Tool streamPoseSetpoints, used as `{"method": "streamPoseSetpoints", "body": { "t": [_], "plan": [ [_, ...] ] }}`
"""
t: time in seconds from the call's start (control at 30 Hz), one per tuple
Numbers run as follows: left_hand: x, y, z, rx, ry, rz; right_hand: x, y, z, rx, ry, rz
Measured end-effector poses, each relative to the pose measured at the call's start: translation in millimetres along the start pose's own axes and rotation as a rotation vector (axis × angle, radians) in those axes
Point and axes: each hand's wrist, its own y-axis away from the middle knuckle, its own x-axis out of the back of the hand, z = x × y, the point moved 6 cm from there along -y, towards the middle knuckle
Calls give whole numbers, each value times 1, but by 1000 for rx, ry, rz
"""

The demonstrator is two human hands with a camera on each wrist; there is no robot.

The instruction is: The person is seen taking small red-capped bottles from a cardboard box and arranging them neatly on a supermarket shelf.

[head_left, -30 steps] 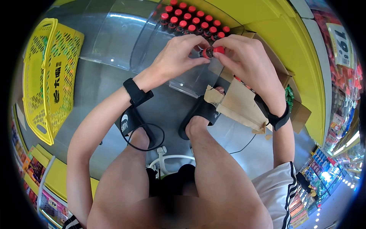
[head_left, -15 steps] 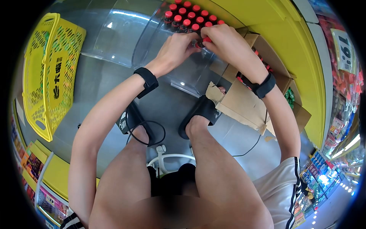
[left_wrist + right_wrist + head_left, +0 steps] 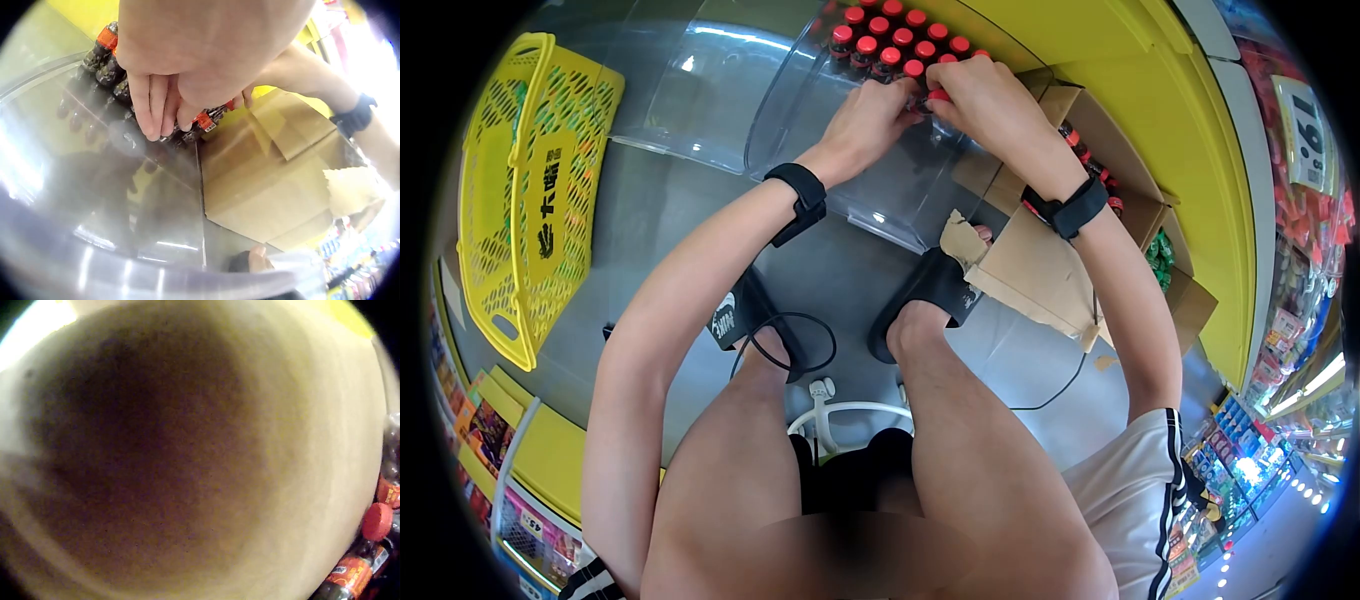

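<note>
My right hand (image 3: 1000, 122) pinches a small dark bottle with a red cap (image 3: 939, 96) at the near edge of the bottle rows. From the other side, my left hand (image 3: 860, 130) has its fingertips on the same bottle, most of which the fingers hide. Several rows of matching red-capped bottles (image 3: 902, 38) stand upright in a clear plastic bin (image 3: 785, 125). In the left wrist view the left hand's fingers (image 3: 150, 115) point down beside the front bottles. The right wrist view is mostly blurred brown, with bottles (image 3: 353, 575) at its right edge.
An opened cardboard box (image 3: 1040, 275) with more red-labelled bottles (image 3: 1072, 140) stands under my right forearm. A yellow basket (image 3: 560, 200) is at the left. A yellow shelf panel (image 3: 1200, 170) runs along the right. A thin black cable (image 3: 1050, 385) trails on the floor.
Both hands have moved up and away from me with the bottle, from over the bin's front part to the edge of the rows. In the last half second they shifted only slightly.
</note>
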Motion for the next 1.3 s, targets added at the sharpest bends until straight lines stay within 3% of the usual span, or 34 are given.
{"method": "streamPoseSetpoints", "body": {
  "t": [0.83, 1.03, 1.3],
  "plan": [
    [-17, 2, -3, 92, -159, -172, -5, -6, 16, -76, -32, 42],
    [-20, -2, 0, 43, -126, -182, -10, -11, 21, -129, -6, 38],
    [-18, -4, 9, 46, -162, -211, -5, -11, 17, -63, -70, 142]
  ]
}}
